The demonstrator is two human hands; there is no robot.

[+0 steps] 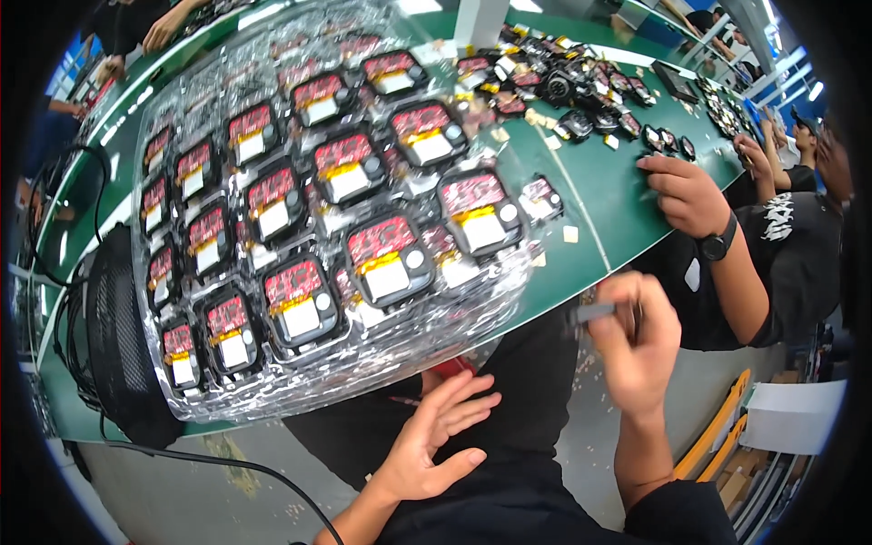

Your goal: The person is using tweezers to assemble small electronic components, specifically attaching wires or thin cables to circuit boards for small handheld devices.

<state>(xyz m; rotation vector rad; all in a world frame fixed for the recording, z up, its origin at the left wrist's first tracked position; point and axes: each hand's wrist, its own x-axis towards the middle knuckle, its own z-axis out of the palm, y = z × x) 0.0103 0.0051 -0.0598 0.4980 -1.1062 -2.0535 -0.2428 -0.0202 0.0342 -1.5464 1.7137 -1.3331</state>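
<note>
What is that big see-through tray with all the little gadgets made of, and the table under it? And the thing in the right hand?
The tray looks like thin clear moulded plastic: glossy, crinkled glints, the gadgets showing through. The table has a smooth green mat, probably rubber or vinyl, faintly shiny. The right hand grips a slim grey tool, too blurred to judge.

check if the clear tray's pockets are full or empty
Mostly full: nearly every visible pocket of the clear plastic tray holds a black module with a red circuit board. The far pockets are too hidden by glare to tell.
</note>
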